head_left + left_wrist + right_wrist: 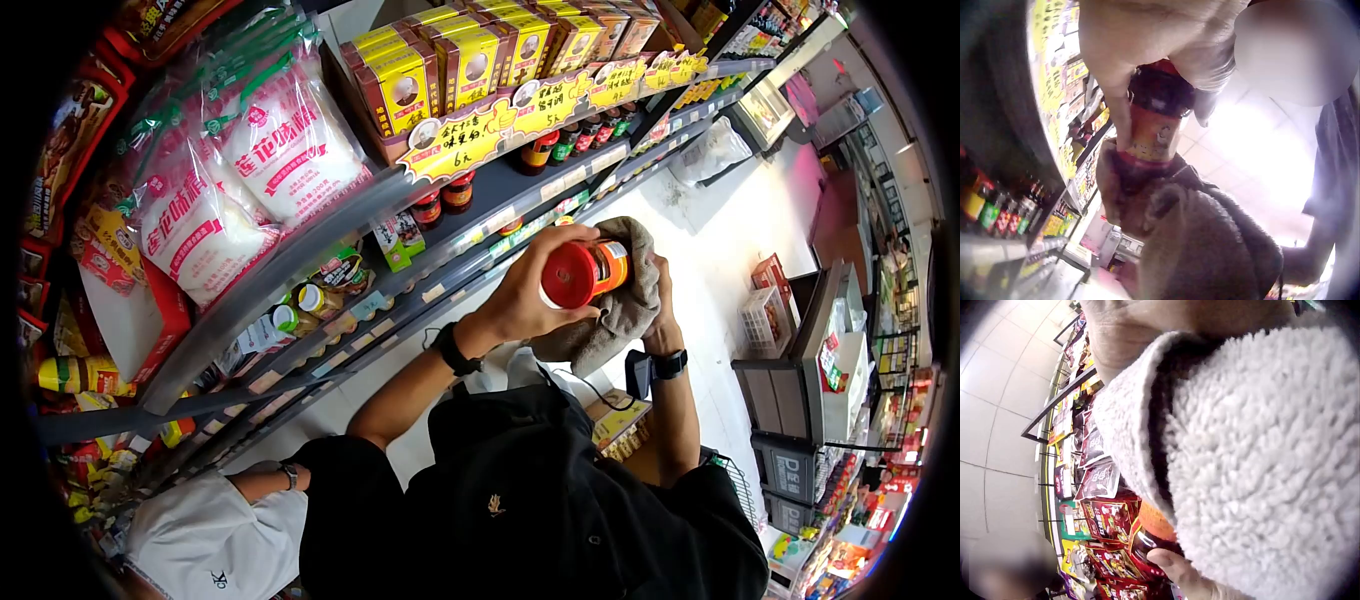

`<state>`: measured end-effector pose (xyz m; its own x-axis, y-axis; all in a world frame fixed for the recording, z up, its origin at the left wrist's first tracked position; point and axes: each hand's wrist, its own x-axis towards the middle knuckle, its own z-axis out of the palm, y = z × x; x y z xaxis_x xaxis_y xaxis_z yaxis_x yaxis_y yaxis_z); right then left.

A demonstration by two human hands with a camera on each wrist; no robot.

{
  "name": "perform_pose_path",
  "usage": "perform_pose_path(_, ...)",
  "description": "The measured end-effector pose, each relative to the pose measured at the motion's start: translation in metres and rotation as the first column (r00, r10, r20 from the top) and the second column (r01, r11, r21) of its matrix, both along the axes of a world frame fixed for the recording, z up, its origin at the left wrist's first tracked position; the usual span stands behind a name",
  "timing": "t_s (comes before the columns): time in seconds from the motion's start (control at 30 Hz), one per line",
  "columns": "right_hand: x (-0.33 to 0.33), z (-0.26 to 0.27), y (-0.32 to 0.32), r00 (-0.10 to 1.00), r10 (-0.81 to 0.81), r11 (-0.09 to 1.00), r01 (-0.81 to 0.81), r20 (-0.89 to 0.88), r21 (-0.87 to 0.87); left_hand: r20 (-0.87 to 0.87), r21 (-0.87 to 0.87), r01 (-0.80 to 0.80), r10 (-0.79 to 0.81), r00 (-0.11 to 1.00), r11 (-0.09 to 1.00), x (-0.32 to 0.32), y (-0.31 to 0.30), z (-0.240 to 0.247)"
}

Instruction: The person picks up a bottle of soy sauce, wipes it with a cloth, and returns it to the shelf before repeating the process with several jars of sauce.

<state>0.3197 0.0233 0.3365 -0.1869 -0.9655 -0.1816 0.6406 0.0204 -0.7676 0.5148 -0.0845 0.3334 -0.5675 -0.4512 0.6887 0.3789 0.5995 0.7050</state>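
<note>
My left hand [522, 288] grips a red-lidded jar [573, 275] around its lid end, thumb on one side and fingers on the other. An orange-red label wraps the jar. A grey-brown fluffy cloth [628, 318] covers the jar's bottom end, and my right hand [662, 296] holds that cloth against it from the far side. In the left wrist view the jar [1149, 134] shows dark contents above its label, with the cloth [1210, 244] bunched below. The cloth [1266, 437] fills much of the right wrist view, hiding most of the right hand's fingers.
Shelving on the left carries bagged white seasoning [290, 160], yellow boxes [400, 90] and small jars [540, 150]. A yellow price sign [455, 145] lines the shelf edge. Another person in a white shirt [220, 530] stands at lower left. A counter [790, 390] stands at right.
</note>
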Motion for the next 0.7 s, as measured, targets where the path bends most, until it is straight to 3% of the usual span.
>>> perform_pose_path(0.03,-0.002,-0.006,-0.003,1.0,-0.001,1.0,0.001,0.002,0.0,0.002,0.0,0.001,-0.001,1.0,1.0,-0.005,0.005,-0.005)
perform_pose_path(0.07,-0.005,-0.017,-0.007,0.999,0.015,0.996,-0.017,-0.029,-0.083,-0.136,0.252,0.051,-0.017,0.991,0.966,-0.015,0.013,-0.014)
perform_pose_path(0.1,-0.009,-0.026,-0.009,0.998,0.026,0.986,-0.036,-0.062,-0.162,-0.271,0.481,0.132,0.004,0.963,0.867,-0.021,0.018,-0.025)
perform_pose_path(0.13,0.003,-0.023,-0.014,0.997,-0.067,0.989,0.062,-0.033,-0.133,-0.014,0.389,0.004,0.001,1.0,0.921,-0.021,0.013,-0.038)
perform_pose_path(0.17,0.004,-0.022,-0.011,0.98,-0.039,0.995,0.02,-0.197,-0.095,-0.146,0.489,0.029,0.049,0.988,0.872,-0.035,0.014,-0.04)
perform_pose_path(0.23,0.008,-0.017,-0.003,0.973,-0.041,0.989,0.071,-0.226,0.129,-0.172,0.569,0.11,-0.013,0.985,0.815,-0.039,0.007,-0.044)
perform_pose_path(0.3,-0.003,-0.021,-0.006,0.782,-0.019,0.996,0.071,-0.623,0.058,-0.165,0.572,0.123,-0.034,0.986,0.811,-0.036,-0.004,-0.042)
perform_pose_path(0.37,-0.026,-0.026,-0.002,0.646,-0.073,0.992,0.123,-0.76,0.009,-0.2,0.659,0.205,-0.094,0.975,0.724,-0.025,-0.001,-0.021)
perform_pose_path(0.43,-0.035,-0.023,0.002,0.763,-0.265,0.964,0.205,-0.59,-0.169,-0.152,0.607,0.132,-0.048,0.987,0.784,-0.024,-0.007,-0.031)
perform_pose_path(0.5,-0.026,0.015,0.006,0.722,-0.208,0.977,0.116,-0.66,-0.182,-0.166,0.734,0.211,-0.131,0.977,0.645,-0.024,-0.005,-0.029)
perform_pose_path(0.53,-0.017,0.033,0.004,0.668,-0.171,0.984,0.08,-0.725,-0.158,-0.19,0.74,0.234,-0.138,0.972,0.631,-0.027,0.001,-0.023)
perform_pose_path(0.57,-0.01,0.034,-0.007,0.636,-0.265,0.953,0.059,-0.724,-0.296,-0.128,0.744,0.19,-0.142,0.982,0.641,-0.033,0.005,-0.017)
perform_pose_path(0.63,0.017,0.039,-0.024,0.279,-0.362,0.931,0.052,-0.89,-0.362,-0.002,0.407,-0.032,0.036,0.999,0.913,-0.054,0.02,-0.03)
perform_pose_path(0.67,0.024,0.043,-0.022,0.276,-0.358,0.933,0.06,-0.892,-0.356,0.006,0.461,-0.019,0.018,1.0,0.887,-0.054,0.023,-0.023)
perform_pose_path(0.7,0.028,0.05,-0.021,0.373,-0.295,0.955,0.116,-0.879,-0.272,0.012,0.445,-0.003,-0.002,1.0,0.896,-0.05,0.023,-0.016)
